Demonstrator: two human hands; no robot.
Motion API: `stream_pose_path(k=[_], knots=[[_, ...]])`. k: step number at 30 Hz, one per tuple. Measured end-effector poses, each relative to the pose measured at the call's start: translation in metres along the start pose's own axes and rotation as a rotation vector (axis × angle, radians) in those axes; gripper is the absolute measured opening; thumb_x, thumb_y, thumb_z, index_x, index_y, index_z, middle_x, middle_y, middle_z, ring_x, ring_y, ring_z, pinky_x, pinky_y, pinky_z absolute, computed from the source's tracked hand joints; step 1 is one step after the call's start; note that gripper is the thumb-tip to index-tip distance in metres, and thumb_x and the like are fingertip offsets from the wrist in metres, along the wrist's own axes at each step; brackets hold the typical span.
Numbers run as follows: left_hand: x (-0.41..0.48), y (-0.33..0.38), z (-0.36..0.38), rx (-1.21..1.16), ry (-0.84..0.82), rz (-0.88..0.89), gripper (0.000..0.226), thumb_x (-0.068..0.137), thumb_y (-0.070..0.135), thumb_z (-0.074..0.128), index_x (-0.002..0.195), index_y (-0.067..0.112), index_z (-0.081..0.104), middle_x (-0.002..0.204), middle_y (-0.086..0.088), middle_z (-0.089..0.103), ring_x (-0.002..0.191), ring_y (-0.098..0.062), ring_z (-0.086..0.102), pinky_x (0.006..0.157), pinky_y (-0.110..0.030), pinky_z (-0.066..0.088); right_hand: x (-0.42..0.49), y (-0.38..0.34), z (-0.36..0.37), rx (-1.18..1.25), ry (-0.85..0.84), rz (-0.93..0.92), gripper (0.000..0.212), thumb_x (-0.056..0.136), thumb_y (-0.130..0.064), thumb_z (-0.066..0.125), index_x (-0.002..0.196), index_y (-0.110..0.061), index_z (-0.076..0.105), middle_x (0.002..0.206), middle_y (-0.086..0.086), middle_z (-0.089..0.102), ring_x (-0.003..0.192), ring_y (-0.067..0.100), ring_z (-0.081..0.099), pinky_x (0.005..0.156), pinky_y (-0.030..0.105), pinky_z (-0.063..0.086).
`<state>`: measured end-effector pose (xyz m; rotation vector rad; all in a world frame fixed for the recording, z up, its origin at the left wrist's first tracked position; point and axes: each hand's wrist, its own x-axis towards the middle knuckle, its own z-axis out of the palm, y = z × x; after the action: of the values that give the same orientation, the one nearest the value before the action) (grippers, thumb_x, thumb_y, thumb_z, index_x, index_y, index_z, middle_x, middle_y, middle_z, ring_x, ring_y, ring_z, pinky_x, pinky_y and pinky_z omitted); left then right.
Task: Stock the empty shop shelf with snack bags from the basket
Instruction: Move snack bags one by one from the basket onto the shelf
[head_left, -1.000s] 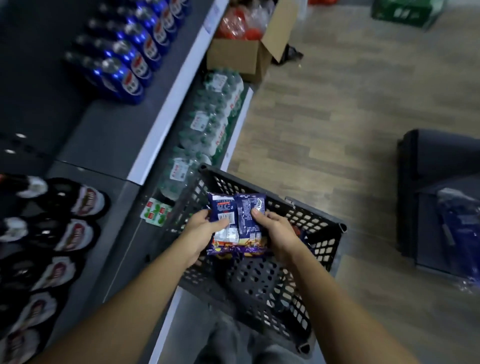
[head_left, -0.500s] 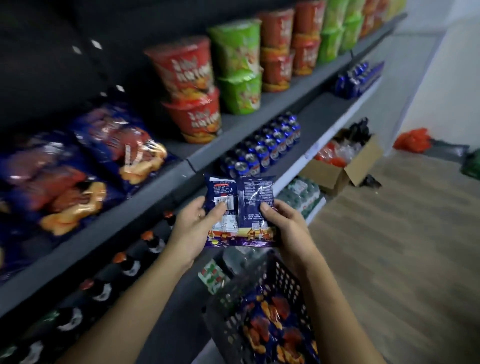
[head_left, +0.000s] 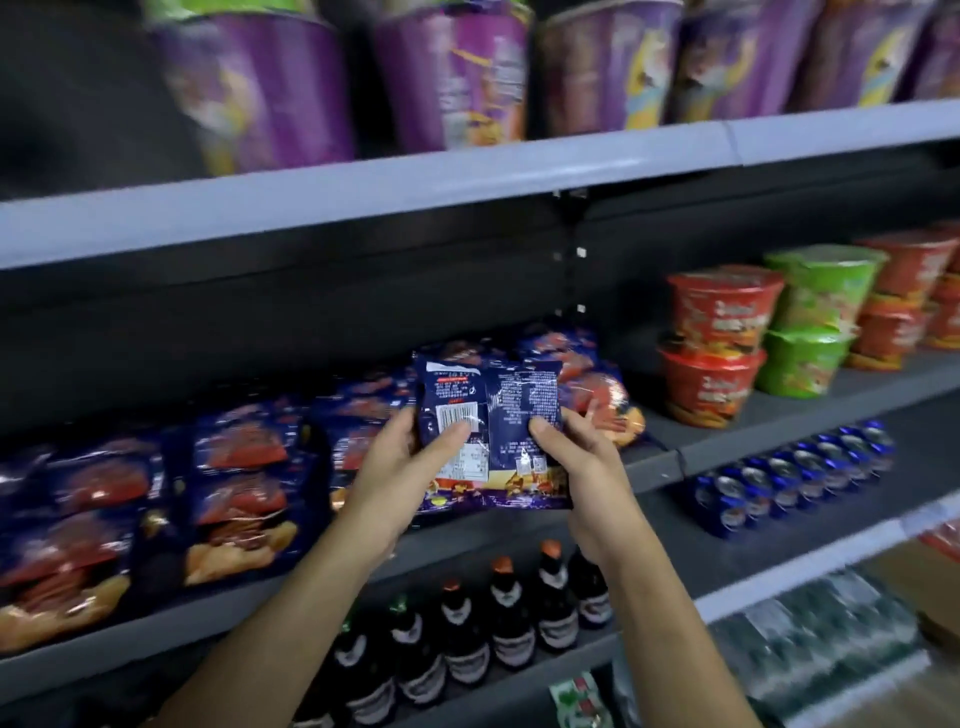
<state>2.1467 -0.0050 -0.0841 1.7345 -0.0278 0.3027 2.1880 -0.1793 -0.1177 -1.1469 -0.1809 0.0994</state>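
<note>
— Two hands on one item, confirm?
— Confirmed. Left hand (head_left: 400, 467) and right hand (head_left: 582, 462) each grip the lower half of a dark blue snack bag (head_left: 498, 410), thumbs pressed on its printed back, fingers curled behind.
— Position of the bag?
— Held upright in front of the middle shelf (head_left: 655, 467), barcode side toward the camera. Contact with the board: cannot tell.
— Stock on that shelf?
— Matching snack bags (head_left: 239, 488) lie in rows to the left and behind the held one. Red and green noodle cups (head_left: 722, 332) are stacked to the right.
— Adjacent levels?
— Purple cups (head_left: 457, 78) above, blurred. Blue cans (head_left: 795, 473) and dark bottles (head_left: 509, 618) below.
</note>
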Motion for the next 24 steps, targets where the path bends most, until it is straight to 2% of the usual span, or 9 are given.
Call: stream_pose_path(k=[3, 4, 8, 13, 15, 17, 21, 22, 24], knots=[[-0.011, 0.001, -0.068, -0.002, 0.072, 0.008, 0.038, 0.088, 0.026, 0.075, 0.124, 0.027, 0.062, 0.116, 0.011, 0.074, 0.109, -0.009, 0.069, 0.103, -0.044, 0.05, 0.001, 0.011, 0.069, -0.024, -0.052, 0.012, 0.014, 0.092, -0.026, 0.071, 0.102, -0.033, 0.063, 0.107, -0.018, 0.075, 0.094, -0.003, 0.069, 0.096, 0.03, 0.051], [-0.015, 0.001, -0.091, -0.003, 0.109, 0.011, 0.037, 0.088, 0.024, 0.075, 0.123, 0.027, 0.063, 0.115, 0.01, 0.074, 0.109, -0.01, 0.069, 0.104, -0.045, 0.05, -0.002, 0.014, 0.094, -0.027, -0.078, 0.032, 0.012, 0.093, -0.027, 0.069, 0.097, -0.035, 0.062, 0.1, -0.02, 0.076, 0.09, -0.006, 0.069, 0.095, 0.03, 0.051], [-0.031, -0.001, -0.18, -0.018, 0.226, 0.021, 0.035, 0.09, 0.021, 0.073, 0.123, 0.025, 0.062, 0.115, 0.01, 0.073, 0.108, -0.004, 0.068, 0.102, -0.035, 0.05, -0.01, 0.036, 0.182, -0.024, -0.184, 0.089, 0.005, 0.098, -0.027, 0.063, 0.095, -0.031, 0.063, 0.085, -0.022, 0.076, 0.093, 0.005, 0.071, 0.101, 0.041, 0.051], [-0.054, -0.009, -0.273, -0.044, 0.342, 0.023, 0.043, 0.087, 0.024, 0.076, 0.125, 0.022, 0.057, 0.115, 0.007, 0.07, 0.106, -0.009, 0.068, 0.088, -0.025, 0.052, -0.023, 0.067, 0.274, -0.051, -0.238, 0.067, 0.015, 0.09, -0.032, 0.073, 0.101, -0.032, 0.063, 0.099, -0.019, 0.076, 0.105, 0.002, 0.067, 0.106, 0.038, 0.045], [-0.063, -0.015, -0.301, 0.042, 0.441, 0.077, 0.047, 0.085, 0.026, 0.078, 0.124, 0.022, 0.053, 0.114, 0.009, 0.064, 0.101, -0.001, 0.063, 0.084, -0.016, 0.049, -0.029, 0.077, 0.308, -0.11, -0.228, 0.0, 0.007, 0.096, -0.025, 0.067, 0.101, -0.03, 0.067, 0.093, -0.023, 0.076, 0.095, -0.005, 0.069, 0.097, 0.029, 0.046], [-0.073, -0.018, -0.325, 0.2, 0.547, 0.17, 0.039, 0.086, 0.023, 0.077, 0.116, 0.027, 0.052, 0.105, 0.01, 0.058, 0.089, 0.002, 0.057, 0.076, -0.014, 0.046, -0.035, 0.088, 0.34, -0.197, -0.206, -0.078, 0.021, 0.096, -0.026, 0.067, 0.118, -0.025, 0.068, 0.11, -0.014, 0.076, 0.105, 0.002, 0.068, 0.101, 0.033, 0.048], [-0.087, -0.017, -0.36, 0.364, 0.476, 0.284, 0.023, 0.09, 0.031, 0.07, 0.111, 0.033, 0.061, 0.108, 0.015, 0.055, 0.094, 0.002, 0.057, 0.081, -0.016, 0.048, -0.05, 0.105, 0.399, -0.314, -0.208, -0.211, 0.017, 0.095, -0.031, 0.068, 0.111, -0.028, 0.066, 0.107, -0.009, 0.074, 0.102, 0.007, 0.069, 0.094, 0.033, 0.052], [-0.09, -0.016, -0.37, 0.341, 0.438, 0.26, 0.027, 0.089, 0.039, 0.069, 0.115, 0.034, 0.061, 0.111, 0.017, 0.058, 0.098, 0.004, 0.057, 0.084, -0.016, 0.047, -0.056, 0.109, 0.412, -0.316, -0.227, -0.217, 0.017, 0.094, -0.041, 0.065, 0.108, -0.032, 0.068, 0.107, -0.011, 0.074, 0.103, 0.007, 0.068, 0.094, 0.034, 0.052], [-0.09, -0.014, -0.389, 0.215, 0.363, 0.177, 0.035, 0.084, 0.048, 0.071, 0.116, 0.037, 0.061, 0.112, 0.016, 0.066, 0.103, 0.003, 0.062, 0.089, -0.022, 0.049, -0.064, 0.112, 0.429, -0.317, -0.27, -0.203, 0.037, 0.09, -0.061, 0.05, 0.103, -0.037, 0.075, 0.11, -0.013, 0.074, 0.107, 0.008, 0.066, 0.096, 0.034, 0.05]])
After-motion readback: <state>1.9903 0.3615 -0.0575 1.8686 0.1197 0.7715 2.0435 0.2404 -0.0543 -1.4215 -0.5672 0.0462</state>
